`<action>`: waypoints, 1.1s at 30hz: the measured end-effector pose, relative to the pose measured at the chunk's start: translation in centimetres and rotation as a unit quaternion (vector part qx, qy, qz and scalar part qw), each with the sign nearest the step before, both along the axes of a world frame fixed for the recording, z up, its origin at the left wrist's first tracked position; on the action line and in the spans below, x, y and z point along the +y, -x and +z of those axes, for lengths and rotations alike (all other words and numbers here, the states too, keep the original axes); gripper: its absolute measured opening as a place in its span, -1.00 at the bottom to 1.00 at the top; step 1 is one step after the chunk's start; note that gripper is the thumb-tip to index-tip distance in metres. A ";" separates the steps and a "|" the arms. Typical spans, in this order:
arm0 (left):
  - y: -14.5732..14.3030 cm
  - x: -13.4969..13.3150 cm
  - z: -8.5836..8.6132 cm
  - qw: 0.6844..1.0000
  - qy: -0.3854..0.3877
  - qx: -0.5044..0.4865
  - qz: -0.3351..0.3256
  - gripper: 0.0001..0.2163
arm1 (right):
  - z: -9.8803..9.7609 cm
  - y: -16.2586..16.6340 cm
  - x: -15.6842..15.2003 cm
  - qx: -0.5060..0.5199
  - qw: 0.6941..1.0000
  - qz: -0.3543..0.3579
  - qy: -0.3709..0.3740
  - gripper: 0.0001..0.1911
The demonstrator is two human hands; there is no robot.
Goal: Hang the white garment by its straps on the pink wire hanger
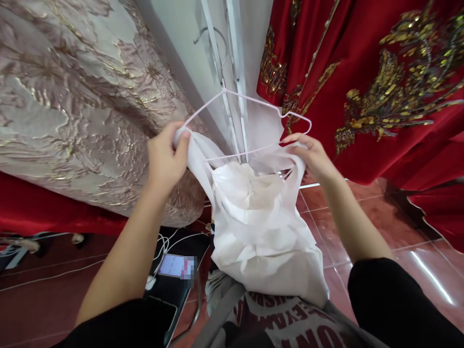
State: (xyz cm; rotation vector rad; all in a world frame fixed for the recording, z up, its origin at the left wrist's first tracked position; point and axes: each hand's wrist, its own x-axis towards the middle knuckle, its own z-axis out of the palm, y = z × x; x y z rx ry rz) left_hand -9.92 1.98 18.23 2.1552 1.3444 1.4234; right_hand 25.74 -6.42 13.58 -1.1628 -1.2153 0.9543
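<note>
A pale pink wire hanger [250, 98] with a metal hook is held up in front of me. A thin white sleeveless garment [264, 251] hangs down from my hands toward my lap. My left hand [167, 157] is closed around its left shoulder and that end of the hanger, thumb on top. At the other side my right hand [314, 155] pinches the right shoulder strap. The hanger's right end sticks out bare above those fingers. Its lower bar crosses the neckline, above cream-coloured lining at the chest.
Textured pale brocade [90, 106] hangs at left, and red cloth with gold sequins [384, 92] at right. White metal uprights [237, 82] stand behind the hanger. A lit phone [172, 265] and white cables [164, 244] lie on a black surface at lower left. Grey printed fabric [290, 321] covers my lap.
</note>
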 end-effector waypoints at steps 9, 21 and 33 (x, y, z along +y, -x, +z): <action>0.7 0.5 1.2 1.000 -0.021 0.007 -0.018 -0.79 | 5.4 -7.3 3.3 -0.031 0.986 -0.161 -0.013 -0.72; 0.7 -0.3 0.8 0.999 -0.029 0.013 -0.015 -0.78 | 10.5 -1.8 3.1 0.005 0.993 -0.105 0.054 -0.65; 0.0 0.2 -0.6 0.999 0.004 -0.014 -0.039 -0.78 | 12.8 3.2 1.0 -0.257 0.960 -0.033 -0.102 -0.57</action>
